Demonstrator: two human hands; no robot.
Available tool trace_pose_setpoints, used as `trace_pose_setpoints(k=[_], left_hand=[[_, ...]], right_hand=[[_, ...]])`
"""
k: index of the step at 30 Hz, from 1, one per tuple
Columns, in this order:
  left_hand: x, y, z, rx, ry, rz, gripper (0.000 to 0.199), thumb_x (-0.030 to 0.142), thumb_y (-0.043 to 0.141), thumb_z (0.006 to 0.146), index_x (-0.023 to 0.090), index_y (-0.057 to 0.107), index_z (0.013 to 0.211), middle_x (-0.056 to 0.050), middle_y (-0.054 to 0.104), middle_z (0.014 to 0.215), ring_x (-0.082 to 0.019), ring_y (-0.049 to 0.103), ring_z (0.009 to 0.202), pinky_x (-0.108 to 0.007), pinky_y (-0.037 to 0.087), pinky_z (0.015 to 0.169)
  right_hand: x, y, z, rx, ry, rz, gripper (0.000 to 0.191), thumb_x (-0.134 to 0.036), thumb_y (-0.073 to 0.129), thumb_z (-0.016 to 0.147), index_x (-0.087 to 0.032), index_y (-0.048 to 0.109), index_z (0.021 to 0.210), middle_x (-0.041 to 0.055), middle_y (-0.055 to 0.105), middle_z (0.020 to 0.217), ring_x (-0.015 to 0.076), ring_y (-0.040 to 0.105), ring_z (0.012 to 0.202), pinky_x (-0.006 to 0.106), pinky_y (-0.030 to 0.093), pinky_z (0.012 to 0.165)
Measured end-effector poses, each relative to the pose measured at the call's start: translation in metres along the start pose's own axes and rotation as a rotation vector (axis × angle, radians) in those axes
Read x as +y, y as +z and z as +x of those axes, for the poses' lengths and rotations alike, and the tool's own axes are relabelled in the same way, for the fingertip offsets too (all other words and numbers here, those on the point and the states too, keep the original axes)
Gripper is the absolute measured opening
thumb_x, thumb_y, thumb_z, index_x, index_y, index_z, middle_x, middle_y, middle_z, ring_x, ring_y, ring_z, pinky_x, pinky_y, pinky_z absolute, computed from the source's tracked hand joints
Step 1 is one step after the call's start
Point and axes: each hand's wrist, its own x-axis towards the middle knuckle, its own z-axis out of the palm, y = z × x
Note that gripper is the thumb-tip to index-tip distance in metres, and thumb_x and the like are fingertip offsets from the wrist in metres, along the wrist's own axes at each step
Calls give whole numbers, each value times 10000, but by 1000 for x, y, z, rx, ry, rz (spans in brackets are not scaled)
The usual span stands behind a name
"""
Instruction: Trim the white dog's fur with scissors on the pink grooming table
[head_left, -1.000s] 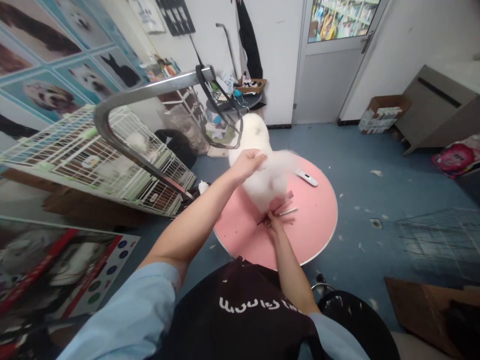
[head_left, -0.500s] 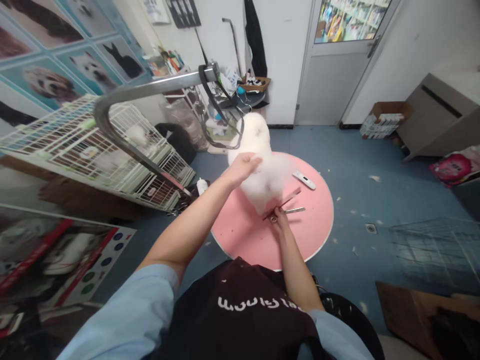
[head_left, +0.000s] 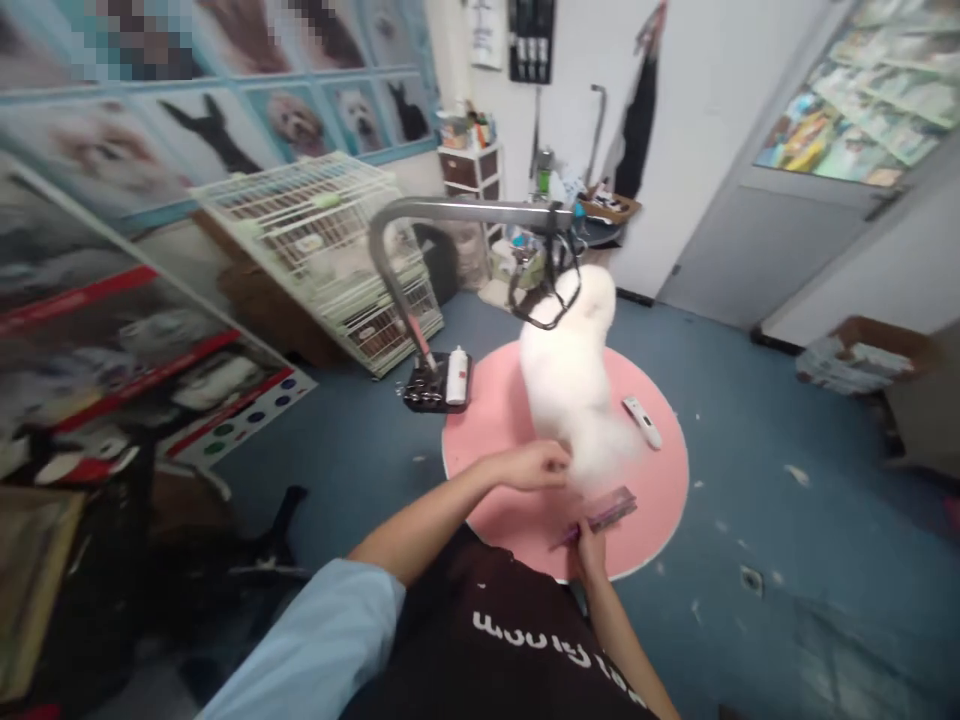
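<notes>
A fluffy white dog (head_left: 566,370) stands on a round pink grooming table (head_left: 495,410), its head away from me. A black loop (head_left: 546,322) hangs at its neck from a metal grooming arm (head_left: 465,210). My left hand (head_left: 531,466) is at the dog's rear, fingers curled against the coat; what they hold, if anything, is hidden. Below the dog's hindquarters, my right hand (head_left: 591,550) grips a pair of scissors (head_left: 611,510), purplish and smeared by motion, pointing right. The dog's hind end is blurred too.
A white clipper-like device (head_left: 642,422) lies on the table's right side. Left of the table, a black holder (head_left: 427,395) carries a white bottle (head_left: 457,376) and several metal tools. White wire cages (head_left: 322,240) stand farther left. Behind are a door (head_left: 780,240) and a cardboard box (head_left: 862,355).
My view has turned left. My left hand has moved off the dog's back, down to its rear. The scissors stay in my right hand; their blades were apart before and are now blurred.
</notes>
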Motion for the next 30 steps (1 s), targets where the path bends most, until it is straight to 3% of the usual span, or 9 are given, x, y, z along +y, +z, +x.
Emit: trace_pose_setpoints(k=[3,5,10,13,15,19,21,25,30], left_hand=[[-12,35,-22,295,-62,-3,212,307,548,855,160,700,856,-81,680,930,-180,599,861,-280,459,798],[-24,52,-33,427,-155,-9,249,287,492,887,159,704,867,-78,693,923,-177,608,859,-274,458,782],[-47,80,-62,626,-422,197,235,218,489,858,157,698,767,-80,706,873,-188,612,832,-298,419,792],[-56,94,-79,737,-684,360,311,251,466,874,159,658,648,-97,692,771,-215,614,797,-338,391,811],[-62,102,-87,762,-773,374,362,268,419,905,163,647,644,-102,687,759,-222,620,788,-340,392,798],[-71,115,-96,817,-647,273,308,191,380,895,188,676,810,-76,712,905,-207,635,888,-307,411,815],[-68,118,-97,889,-576,256,308,235,376,899,206,664,794,-57,709,855,-205,633,854,-307,416,813],[-51,125,-98,1063,-571,271,361,360,342,902,222,565,654,-42,654,694,-210,614,738,-313,430,745],[-51,166,-92,1297,-617,94,336,365,307,854,228,605,781,-50,690,795,-218,656,786,-323,472,743]], right_hand=[[8,-22,2,105,29,-283,342,-584,462,745,-268,422,621,56,527,513,260,598,601,354,487,549],[8,-30,6,50,87,-378,372,-607,413,756,-274,380,593,50,488,485,251,584,548,359,493,546],[2,-45,17,-203,247,-419,456,-653,288,793,-256,363,582,37,500,529,163,499,416,312,448,479],[-7,-61,21,-287,145,-581,454,-633,373,786,-236,440,577,40,533,542,143,485,407,286,411,462],[-16,-76,21,-361,60,-712,392,-563,445,785,-228,486,585,34,543,525,139,471,396,275,375,442],[-41,-102,9,-441,-52,-983,297,-388,531,787,-218,482,549,7,521,466,116,424,366,247,315,415],[-57,-106,3,-449,-39,-1094,289,-318,541,789,-212,472,529,-5,509,444,107,410,344,238,309,404],[-87,-99,4,-595,129,-1220,295,-276,521,807,-194,496,525,-19,501,407,103,403,284,231,332,382],[-100,-82,34,-795,29,-1307,218,-206,503,770,-192,465,556,-22,520,420,106,457,307,216,363,384]])
